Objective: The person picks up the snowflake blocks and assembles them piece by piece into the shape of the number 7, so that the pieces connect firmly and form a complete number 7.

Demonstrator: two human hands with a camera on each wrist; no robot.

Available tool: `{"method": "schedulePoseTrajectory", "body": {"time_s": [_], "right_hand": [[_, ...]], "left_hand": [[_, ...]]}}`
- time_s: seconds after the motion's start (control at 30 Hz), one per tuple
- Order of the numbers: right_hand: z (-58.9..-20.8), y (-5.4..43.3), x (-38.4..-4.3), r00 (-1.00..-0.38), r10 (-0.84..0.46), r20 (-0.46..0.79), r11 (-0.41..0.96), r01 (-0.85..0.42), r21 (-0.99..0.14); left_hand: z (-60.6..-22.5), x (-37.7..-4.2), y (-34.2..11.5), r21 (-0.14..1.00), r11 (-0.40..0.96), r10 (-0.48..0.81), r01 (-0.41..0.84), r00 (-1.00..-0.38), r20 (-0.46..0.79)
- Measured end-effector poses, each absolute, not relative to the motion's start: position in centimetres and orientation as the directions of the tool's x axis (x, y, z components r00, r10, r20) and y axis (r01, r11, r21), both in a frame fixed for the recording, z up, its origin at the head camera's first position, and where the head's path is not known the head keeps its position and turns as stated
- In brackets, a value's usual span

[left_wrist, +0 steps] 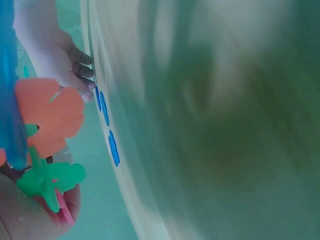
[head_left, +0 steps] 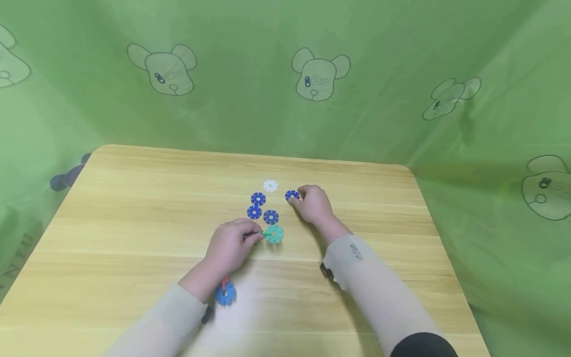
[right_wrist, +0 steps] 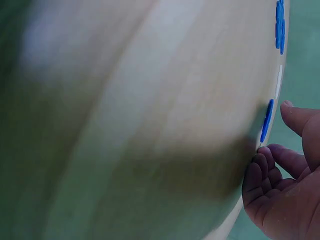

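Observation:
My left hand (head_left: pixel 229 245) pinches a chain of joined plastic snowflake discs. A light green disc (head_left: pixel 274 234) sticks out past its fingertips. From below the wrist shows a blue disc (head_left: pixel 225 293) with a bit of orange-red; in the left wrist view an orange disc (left_wrist: pixel 52 107) and a green disc (left_wrist: pixel 52 177) appear close to the palm. My right hand (head_left: pixel 314 204) is at a dark blue snowflake disc (head_left: pixel 292 195) lying on the table. Its thumb and fingertips stand apart around the disc's near right edge, as the right wrist view shows.
Several loose discs lie on the wooden table (head_left: pixel 147 213) between the hands: a white disc (head_left: pixel 270 186) at the back and dark blue discs (head_left: pixel 270 217) in front of it. A green curtain (head_left: pixel 250 119) with bear-like drawings hangs behind the table and down its sides.

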State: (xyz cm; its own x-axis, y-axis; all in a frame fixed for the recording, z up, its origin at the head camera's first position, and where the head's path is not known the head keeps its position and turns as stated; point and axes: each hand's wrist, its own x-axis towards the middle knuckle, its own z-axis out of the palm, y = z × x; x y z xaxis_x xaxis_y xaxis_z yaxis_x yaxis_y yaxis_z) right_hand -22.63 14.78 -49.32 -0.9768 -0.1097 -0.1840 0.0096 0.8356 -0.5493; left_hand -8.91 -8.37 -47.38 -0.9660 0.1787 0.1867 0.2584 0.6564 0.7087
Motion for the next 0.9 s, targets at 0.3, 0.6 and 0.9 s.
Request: {"method": "schedulePoseTrajectory", "body": {"time_s": [0.3,0.6,0.9], "right_hand": [[-49.9,14.4,-22.9,-0.976,-0.1,-0.194,0.869,0.01,-0.495],[-49.7,14.8,-22.7,-0.974,-0.104,-0.203,0.86,0.015,-0.51],[-49.5,15.2,-21.7,-0.97,-0.143,-0.197,0.833,-0.01,-0.553]], "left_hand": [[-47.3,-9.0,-8.4,0.709,0.657,0.184,0.255,-0.967,0.176],[-47.2,-9.0,-8.4,0.707,0.657,0.188,0.26,-0.965,0.18],[-47.0,-8.8,-8.4,0.706,0.662,0.185,0.251,-0.968,0.17]]}}
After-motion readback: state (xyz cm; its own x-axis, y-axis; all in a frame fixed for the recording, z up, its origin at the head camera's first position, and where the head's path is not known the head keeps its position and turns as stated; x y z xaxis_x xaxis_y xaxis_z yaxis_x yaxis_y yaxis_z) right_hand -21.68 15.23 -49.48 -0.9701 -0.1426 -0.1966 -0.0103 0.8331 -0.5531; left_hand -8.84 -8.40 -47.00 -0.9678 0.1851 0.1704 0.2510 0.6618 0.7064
